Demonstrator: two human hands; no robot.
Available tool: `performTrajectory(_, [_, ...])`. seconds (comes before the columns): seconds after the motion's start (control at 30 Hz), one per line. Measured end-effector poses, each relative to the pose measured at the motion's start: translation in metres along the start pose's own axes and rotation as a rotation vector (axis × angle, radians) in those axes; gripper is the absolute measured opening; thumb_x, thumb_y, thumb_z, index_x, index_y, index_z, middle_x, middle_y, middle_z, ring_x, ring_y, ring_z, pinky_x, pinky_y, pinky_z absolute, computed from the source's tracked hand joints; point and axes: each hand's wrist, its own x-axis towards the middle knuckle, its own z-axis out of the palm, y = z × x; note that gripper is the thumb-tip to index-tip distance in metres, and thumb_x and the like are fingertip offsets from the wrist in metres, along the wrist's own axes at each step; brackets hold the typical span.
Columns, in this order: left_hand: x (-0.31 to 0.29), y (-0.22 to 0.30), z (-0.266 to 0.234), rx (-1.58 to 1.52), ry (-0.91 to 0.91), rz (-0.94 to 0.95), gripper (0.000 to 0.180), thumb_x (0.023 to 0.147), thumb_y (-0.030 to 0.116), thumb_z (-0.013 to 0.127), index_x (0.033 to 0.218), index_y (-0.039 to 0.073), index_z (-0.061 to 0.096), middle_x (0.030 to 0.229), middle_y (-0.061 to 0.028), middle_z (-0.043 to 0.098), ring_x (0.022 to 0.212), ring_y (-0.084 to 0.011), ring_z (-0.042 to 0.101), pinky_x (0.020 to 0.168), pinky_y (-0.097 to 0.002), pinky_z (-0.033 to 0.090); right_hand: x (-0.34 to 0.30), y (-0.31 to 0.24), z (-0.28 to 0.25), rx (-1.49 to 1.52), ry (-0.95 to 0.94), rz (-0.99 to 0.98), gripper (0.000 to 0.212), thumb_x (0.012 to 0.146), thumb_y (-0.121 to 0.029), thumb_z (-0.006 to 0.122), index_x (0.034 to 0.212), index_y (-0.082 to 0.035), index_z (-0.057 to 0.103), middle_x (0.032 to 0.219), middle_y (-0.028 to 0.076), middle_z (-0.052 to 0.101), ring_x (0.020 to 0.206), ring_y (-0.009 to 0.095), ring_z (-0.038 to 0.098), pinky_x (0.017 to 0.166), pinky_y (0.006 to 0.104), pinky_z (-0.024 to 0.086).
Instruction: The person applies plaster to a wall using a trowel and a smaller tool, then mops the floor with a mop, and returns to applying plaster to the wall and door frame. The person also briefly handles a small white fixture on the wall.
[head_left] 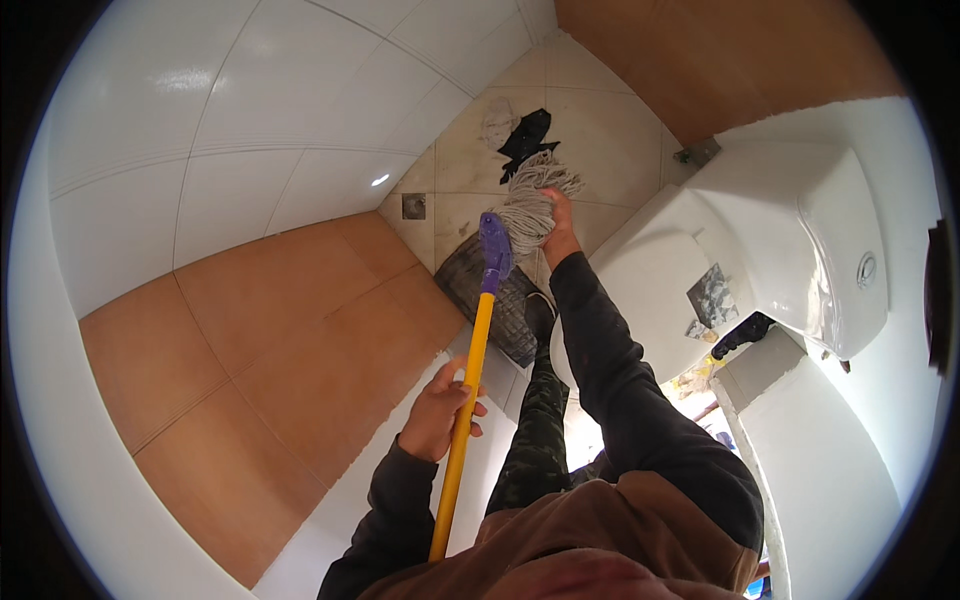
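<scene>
Brown jacket cloth cuts off the lower end of the yellow handle of the mop. The left hand curls loosely round it; the right hand grips the pale strands near the floor, fingers partly buried. Whether strands touch the black scrap is unclear. White tiled wall and toilet hem the sides; floor opens beyond.

Near the left corner of the floor, a drain is set; toward the far corner a black scrap is spread; along the right edge a toilet is mounted.
</scene>
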Motion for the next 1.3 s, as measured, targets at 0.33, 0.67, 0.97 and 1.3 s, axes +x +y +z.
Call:
performTrajectory(0.33, [0.018, 0.01, 0.024, -0.009, -0.274, -0.158, 0.04, 0.099, 0.054, 0.038, 0.093, 0.015, 0.043, 0.057, 0.0021, 0.038, 0.041, -0.0072, 0.035, 0.037, -0.0226, 0.036, -0.031, -0.044, 0.02, -0.137, -0.086, -0.056, 0.047, 0.062, -0.029, 0.069, 0.103, -0.005, 0.064, 0.102, 0.015, 0.063, 0.093, 0.032, 0.059, 0.083, 0.044, 0.047])
performTrajectory(0.67, [0.022, 0.012, 0.019, -0.365, -0.567, -0.298, 0.04, 0.099, 0.053, 0.042, 0.092, 0.014, 0.048, 0.061, 0.0006, 0.042, 0.045, -0.009, 0.04, 0.039, -0.0243, 0.037, -0.035, -0.067, 0.02, -0.165, -0.214, -0.071, 0.041, 0.067, -0.026, 0.069, 0.102, -0.005, 0.063, 0.098, 0.014, 0.064, 0.09, 0.03, 0.061, 0.082, 0.043, 0.05])
performTrajectory(0.97, [-0.034, 0.064, 0.046, -0.154, -0.407, 0.057, 0.03, 0.098, 0.041, 0.052, 0.098, 0.011, 0.048, 0.067, 0.0003, 0.047, 0.046, -0.0072, 0.042, 0.041, -0.0233, 0.04, -0.082, -0.101, 0.065, 0.006, -0.123, -0.263, 0.039, 0.085, -0.03, 0.064, 0.117, -0.007, 0.06, 0.118, 0.014, 0.063, 0.108, 0.031, 0.061, 0.095, 0.0472, 0.047])
performTrajectory(1.3, [-0.212, 0.08, 0.097, 0.071, 0.108, 0.621, 0.024, 0.095, 0.03, 0.055, 0.094, 0.008, 0.046, 0.065, -0.0001, 0.046, 0.043, -0.0075, 0.041, 0.037, -0.0244, 0.036, -0.231, -0.086, 0.223, -0.15, -0.39, 0.035, 0.062, 0.093, -0.048, 0.054, 0.142, -0.013, 0.04, 0.15, 0.012, 0.037, 0.136, 0.033, 0.035, 0.11, 0.0569, 0.024])
